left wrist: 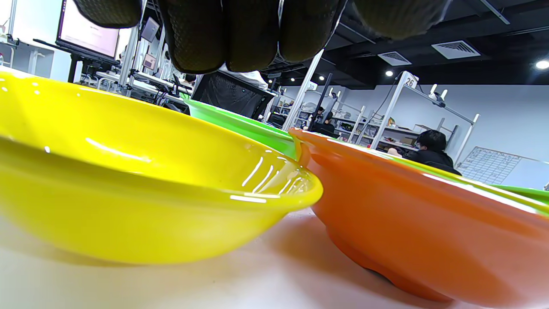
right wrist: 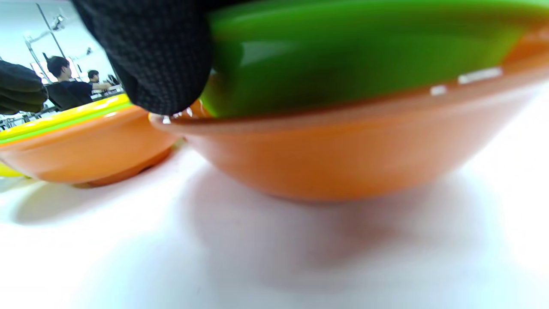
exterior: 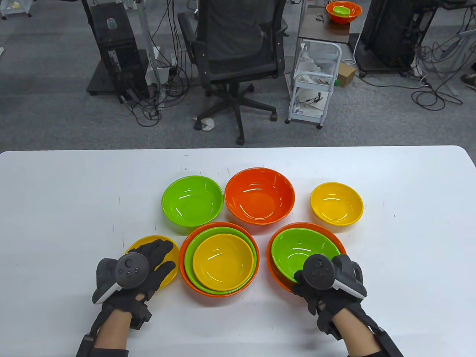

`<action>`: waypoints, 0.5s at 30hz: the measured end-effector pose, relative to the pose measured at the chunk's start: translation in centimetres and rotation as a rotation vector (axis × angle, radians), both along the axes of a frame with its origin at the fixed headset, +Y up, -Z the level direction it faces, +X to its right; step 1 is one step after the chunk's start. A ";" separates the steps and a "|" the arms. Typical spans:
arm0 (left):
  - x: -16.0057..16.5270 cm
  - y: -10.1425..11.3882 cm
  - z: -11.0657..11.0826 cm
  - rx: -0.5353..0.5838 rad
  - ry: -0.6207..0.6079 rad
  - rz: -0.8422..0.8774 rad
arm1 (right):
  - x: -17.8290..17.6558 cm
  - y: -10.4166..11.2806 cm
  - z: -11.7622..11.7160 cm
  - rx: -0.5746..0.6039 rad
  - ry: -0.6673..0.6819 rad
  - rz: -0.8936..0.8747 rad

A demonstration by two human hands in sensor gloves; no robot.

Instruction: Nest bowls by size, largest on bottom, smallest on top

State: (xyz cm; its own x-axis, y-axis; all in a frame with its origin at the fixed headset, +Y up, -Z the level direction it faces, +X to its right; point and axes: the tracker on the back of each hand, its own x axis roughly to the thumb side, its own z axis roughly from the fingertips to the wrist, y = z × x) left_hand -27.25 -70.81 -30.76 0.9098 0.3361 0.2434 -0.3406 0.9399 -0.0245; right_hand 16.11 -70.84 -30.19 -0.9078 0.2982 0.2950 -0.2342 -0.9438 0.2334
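My left hand (exterior: 169, 254) lies spread over a small yellow bowl (exterior: 170, 278) at the front left; in the left wrist view its fingers (left wrist: 223, 34) hang just above that bowl (left wrist: 128, 171). My right hand (exterior: 303, 277) grips the near rim of a green bowl (exterior: 299, 249) sitting in an orange bowl (exterior: 277, 273); the right wrist view shows a fingertip (right wrist: 158, 56) on the green rim (right wrist: 343, 56) above the orange bowl (right wrist: 343, 146). Between my hands stands an orange, green and yellow nested stack (exterior: 219, 259).
Three single bowls stand in a row behind: green (exterior: 192, 200), orange (exterior: 259, 195) and yellow (exterior: 336, 203). The white table (exterior: 55, 208) runs wide on both sides. An office chair (exterior: 238, 55) and a cart (exterior: 316, 85) stand beyond the far edge.
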 end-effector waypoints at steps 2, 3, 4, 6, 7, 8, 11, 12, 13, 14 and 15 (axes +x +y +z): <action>0.0 0.0 0.0 -0.002 0.000 -0.001 | 0.2 -0.2 -0.2 -0.008 -0.003 -0.033; 0.0 0.0 0.0 -0.002 0.000 0.000 | 0.3 -0.3 -0.2 -0.016 -0.006 -0.036; 0.0 0.0 0.0 -0.002 -0.001 0.000 | 0.3 -0.4 -0.3 -0.033 -0.004 -0.039; 0.0 -0.1 0.0 -0.004 -0.001 -0.002 | 0.5 -0.7 -0.4 -0.071 -0.012 -0.051; 0.0 -0.1 0.0 -0.007 -0.001 -0.002 | 0.5 -0.7 -0.4 -0.077 -0.011 -0.066; 0.0 -0.1 0.0 -0.008 -0.001 -0.002 | 0.6 -0.8 -0.5 -0.083 -0.011 -0.078; 0.2 0.0 0.0 -0.009 -0.008 -0.003 | 0.7 -1.2 -0.7 -0.129 -0.017 -0.102; 0.2 0.1 0.0 -0.006 -0.011 -0.003 | 0.7 -1.3 -0.7 -0.138 -0.017 -0.120; 0.4 0.2 0.0 -0.004 -0.015 -0.003 | 0.9 -1.4 -0.8 -0.141 -0.032 -0.136; 0.5 0.2 0.1 -0.002 -0.018 -0.003 | 0.9 -1.5 -0.8 -0.147 -0.035 -0.143; 0.6 0.3 0.1 0.001 -0.023 -0.003 | 1.1 -1.5 -0.8 -0.144 -0.037 -0.147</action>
